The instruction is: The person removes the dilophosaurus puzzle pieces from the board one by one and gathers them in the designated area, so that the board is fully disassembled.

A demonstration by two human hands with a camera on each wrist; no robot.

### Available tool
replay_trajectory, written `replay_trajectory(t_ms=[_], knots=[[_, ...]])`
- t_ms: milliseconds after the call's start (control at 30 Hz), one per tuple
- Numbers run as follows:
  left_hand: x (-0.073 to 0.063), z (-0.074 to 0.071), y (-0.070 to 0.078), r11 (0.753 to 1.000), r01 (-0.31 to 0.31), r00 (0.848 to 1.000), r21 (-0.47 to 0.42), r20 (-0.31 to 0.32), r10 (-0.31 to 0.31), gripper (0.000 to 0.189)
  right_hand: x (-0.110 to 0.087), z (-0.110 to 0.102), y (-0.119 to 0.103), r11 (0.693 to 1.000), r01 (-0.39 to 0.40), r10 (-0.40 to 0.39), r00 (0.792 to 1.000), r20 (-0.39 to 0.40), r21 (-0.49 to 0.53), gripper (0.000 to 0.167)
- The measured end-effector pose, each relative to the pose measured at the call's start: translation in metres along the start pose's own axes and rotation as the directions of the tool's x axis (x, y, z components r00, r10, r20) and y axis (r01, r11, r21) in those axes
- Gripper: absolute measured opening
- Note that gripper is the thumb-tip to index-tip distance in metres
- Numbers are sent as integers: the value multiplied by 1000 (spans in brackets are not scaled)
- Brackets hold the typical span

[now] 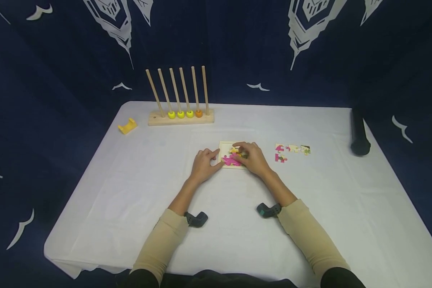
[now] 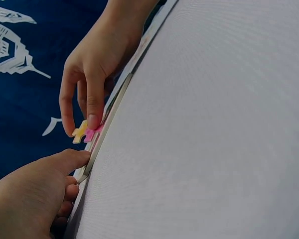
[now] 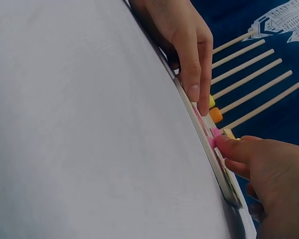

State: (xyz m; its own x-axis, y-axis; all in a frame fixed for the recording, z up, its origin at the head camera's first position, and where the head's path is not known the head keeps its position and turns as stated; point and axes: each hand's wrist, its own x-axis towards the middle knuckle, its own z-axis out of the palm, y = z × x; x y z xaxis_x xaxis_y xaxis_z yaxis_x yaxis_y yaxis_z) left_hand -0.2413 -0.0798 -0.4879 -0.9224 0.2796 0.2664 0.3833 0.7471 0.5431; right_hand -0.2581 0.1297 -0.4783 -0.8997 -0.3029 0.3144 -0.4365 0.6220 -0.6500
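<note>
A small wooden puzzle tray lies on the white table, partly filled with pink and yellow jigsaw pieces. My left hand rests at its left side, the thumb on the front left corner and the index finger along the left edge. Over the right part of the tray is my right hand, hiding some pieces. In the left wrist view that hand pinches a pink and yellow puzzle piece between thumb and fingers, close over the tray. From the right wrist, the left hand's fingers point down at the tray.
Several loose puzzle pieces lie right of the tray. A wooden peg stand with yellow and orange beads stands at the back left, near a yellow curved block. A black cylindrical object lies at the right edge.
</note>
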Motion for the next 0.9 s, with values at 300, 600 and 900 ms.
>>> replay_trajectory(t_ms=[300,600,900], knots=[[1,0,-1,1000,-2,1000,10,-6,3,52,-2,-2,1,995,8,-7,1000,-11,96,38],[0,1,-1,1000,-15,1000,11,-10,15,51,-3,-7,1,974,-12,27,998,-65,224,38],[0,0,1,1000,-1,1000,-1,-5,1,52,-22,-48,-4,966,-9,46,990,-137,259,37]])
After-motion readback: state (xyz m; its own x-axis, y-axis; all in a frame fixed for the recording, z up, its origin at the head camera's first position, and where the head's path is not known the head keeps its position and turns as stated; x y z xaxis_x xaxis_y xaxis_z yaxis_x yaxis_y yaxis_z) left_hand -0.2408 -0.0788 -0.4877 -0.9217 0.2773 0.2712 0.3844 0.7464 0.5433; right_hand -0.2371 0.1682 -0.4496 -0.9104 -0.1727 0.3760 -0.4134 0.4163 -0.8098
